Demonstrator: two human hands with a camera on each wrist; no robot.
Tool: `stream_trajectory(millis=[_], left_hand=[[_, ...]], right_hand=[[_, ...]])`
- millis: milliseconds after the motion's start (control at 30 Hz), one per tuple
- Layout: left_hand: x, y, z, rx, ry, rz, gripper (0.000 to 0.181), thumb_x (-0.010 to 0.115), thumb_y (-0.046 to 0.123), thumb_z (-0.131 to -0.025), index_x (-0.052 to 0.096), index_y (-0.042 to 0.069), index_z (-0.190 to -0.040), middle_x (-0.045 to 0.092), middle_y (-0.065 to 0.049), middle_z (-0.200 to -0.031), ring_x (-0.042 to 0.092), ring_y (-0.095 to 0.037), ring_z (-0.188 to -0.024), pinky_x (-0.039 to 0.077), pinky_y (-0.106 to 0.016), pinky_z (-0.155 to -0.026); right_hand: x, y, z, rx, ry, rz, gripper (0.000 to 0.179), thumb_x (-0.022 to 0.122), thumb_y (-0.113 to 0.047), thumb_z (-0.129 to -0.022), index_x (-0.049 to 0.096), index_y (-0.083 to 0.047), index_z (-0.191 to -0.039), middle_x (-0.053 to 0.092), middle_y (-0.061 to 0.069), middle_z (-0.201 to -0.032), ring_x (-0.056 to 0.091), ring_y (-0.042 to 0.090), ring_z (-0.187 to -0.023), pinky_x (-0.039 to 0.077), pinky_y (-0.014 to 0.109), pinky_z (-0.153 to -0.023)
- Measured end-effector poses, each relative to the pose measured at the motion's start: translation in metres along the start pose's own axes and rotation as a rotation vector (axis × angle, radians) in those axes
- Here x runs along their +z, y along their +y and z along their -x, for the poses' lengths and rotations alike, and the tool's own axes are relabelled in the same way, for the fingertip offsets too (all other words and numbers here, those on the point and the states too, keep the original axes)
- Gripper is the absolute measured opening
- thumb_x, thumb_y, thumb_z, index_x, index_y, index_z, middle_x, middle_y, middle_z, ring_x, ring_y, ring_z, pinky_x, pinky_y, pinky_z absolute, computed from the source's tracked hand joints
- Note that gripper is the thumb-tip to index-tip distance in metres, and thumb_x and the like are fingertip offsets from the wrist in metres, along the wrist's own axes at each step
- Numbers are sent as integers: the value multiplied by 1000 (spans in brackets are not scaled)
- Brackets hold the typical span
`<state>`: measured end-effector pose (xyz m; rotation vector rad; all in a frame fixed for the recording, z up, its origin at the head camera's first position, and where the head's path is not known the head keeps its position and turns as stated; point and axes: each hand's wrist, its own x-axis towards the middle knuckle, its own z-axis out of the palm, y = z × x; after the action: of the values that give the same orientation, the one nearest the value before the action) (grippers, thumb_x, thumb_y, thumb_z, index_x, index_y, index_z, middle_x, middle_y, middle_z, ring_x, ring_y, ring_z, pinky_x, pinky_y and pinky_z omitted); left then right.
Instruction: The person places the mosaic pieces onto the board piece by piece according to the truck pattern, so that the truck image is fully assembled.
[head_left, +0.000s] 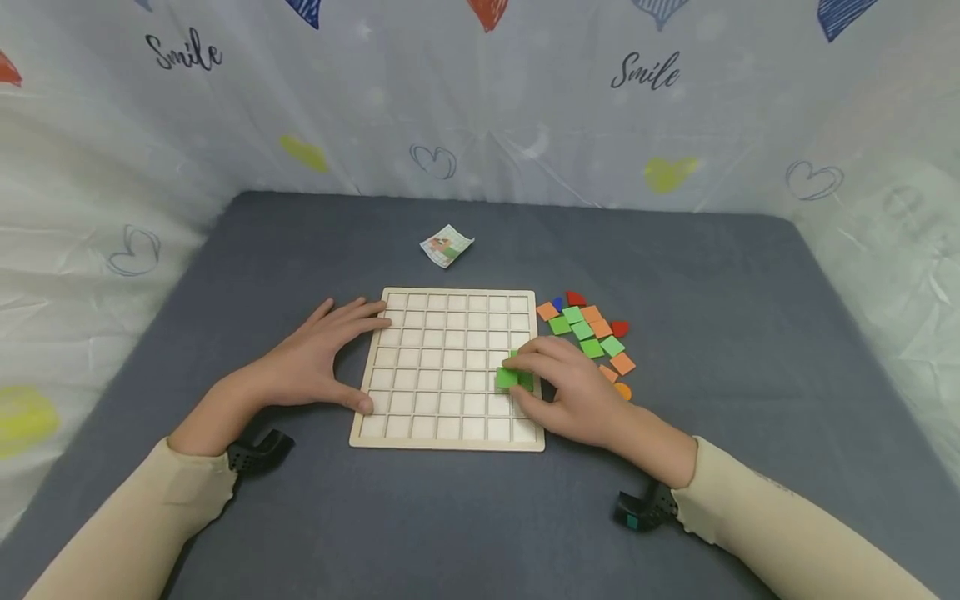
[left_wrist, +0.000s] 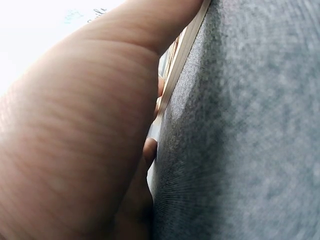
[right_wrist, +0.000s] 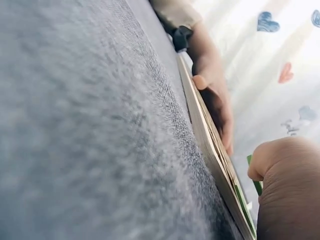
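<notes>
A pale wooden grid board (head_left: pixel 435 358) lies on the grey cloth. My left hand (head_left: pixel 315 354) rests at its left edge, fingers and thumb spread and touching the rim. Over the board's right side, my right hand (head_left: pixel 562 387) pinches a green square tile (head_left: pixel 507 378) between thumb and fingers. The right wrist view shows this green tile (right_wrist: pixel 258 186) held tilted above the board, partly hidden by the thumb. More green (head_left: pixel 527 381) shows on the board under the right hand, mostly covered by it. The left wrist view shows the left hand (left_wrist: pixel 90 125) beside the board's edge.
Green and orange square tiles (head_left: pixel 591 348) lie loosely to the right of the board, with red pieces (head_left: pixel 575 297), a blue piece (head_left: pixel 557 303) and an orange round piece (head_left: pixel 623 391). A small printed card (head_left: pixel 447 246) lies beyond the board. A printed curtain (head_left: pixel 510 108) hangs behind.
</notes>
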<state>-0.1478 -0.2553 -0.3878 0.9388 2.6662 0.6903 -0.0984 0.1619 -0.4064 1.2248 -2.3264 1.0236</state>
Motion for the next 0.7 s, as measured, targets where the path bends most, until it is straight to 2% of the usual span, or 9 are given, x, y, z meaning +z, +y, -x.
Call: stream_trajectory(millis=[467,700], left_hand=[[-1,0,0,-5,12,-4,123,94,73,-71,41,21,-169,22,-5,-181,10,-36,-168,-6,-62,-133],[1,0,-1,-2,18,12,123,95,71,-71,41,22,-170,22,-4,-181,10,-35,-168,-6,-63,-133]], right_hand=[[5,1,-9,46,-74,5,25,79,-13,-97,81,-9,-123,72,-1,-117,64,16,-105,54,36,-89],[5,1,-9,44,-88,13,24,80,-14,-98,82,-11,-121,74,-1,-116,66,18,-107,55,40,-93]])
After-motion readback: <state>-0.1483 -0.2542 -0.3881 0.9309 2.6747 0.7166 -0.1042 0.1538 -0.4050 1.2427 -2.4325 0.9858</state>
